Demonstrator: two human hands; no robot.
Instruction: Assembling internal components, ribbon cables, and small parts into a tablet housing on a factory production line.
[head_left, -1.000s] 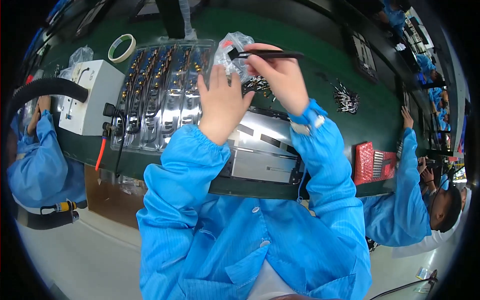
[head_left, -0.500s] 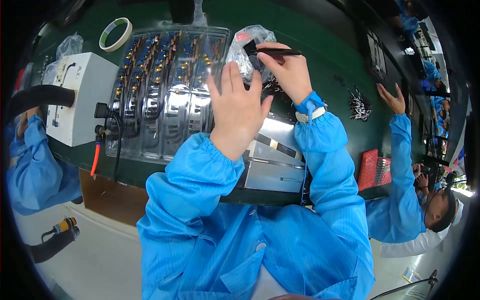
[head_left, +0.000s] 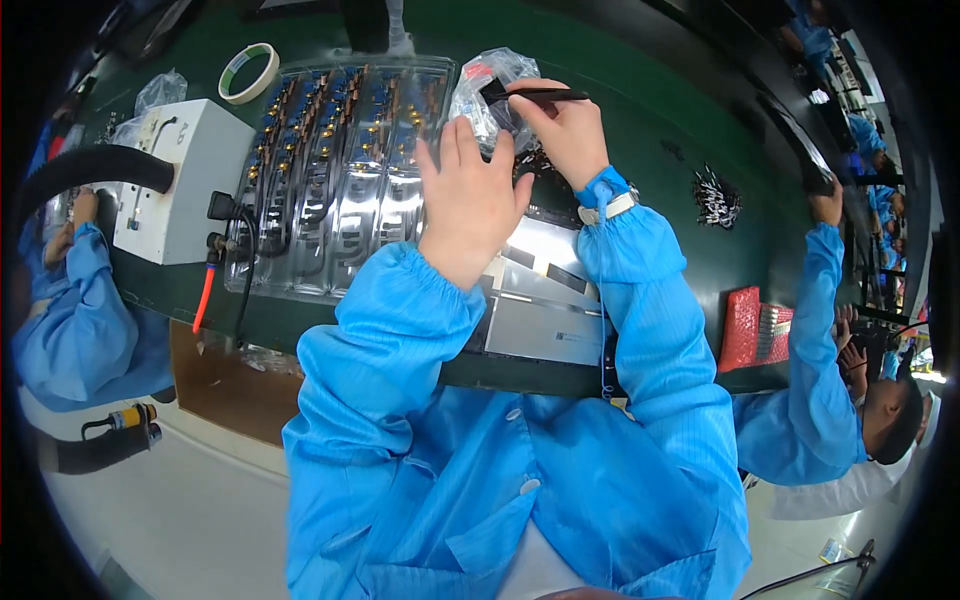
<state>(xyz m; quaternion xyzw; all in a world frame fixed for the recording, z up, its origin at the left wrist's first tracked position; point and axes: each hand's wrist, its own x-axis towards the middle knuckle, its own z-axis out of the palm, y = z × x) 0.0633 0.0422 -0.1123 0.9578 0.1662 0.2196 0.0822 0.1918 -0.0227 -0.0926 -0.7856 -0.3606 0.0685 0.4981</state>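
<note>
Right hand point(head_left: 568, 133) pinches black tweezers point(head_left: 558, 96); left hand point(head_left: 470, 205) spread wide. Clear plastic bag point(head_left: 475, 110) sits at left hand's 12 o'clock, contact unclear: likely light, limp, slippery, best gripped by a bunched fold. Tweezers probably stiff, light; hold mid-shank.

An electronics assembly workshop is indicated by the green bench point(head_left: 655, 110), the clear tray point(head_left: 358, 170) in which cabled parts point(head_left: 325, 120) are laid, the white box point(head_left: 205, 190) fitted with a black hose point(head_left: 95, 168), and the blue smocks point(head_left: 85, 330) worn by co-workers point(head_left: 785, 440)
</note>
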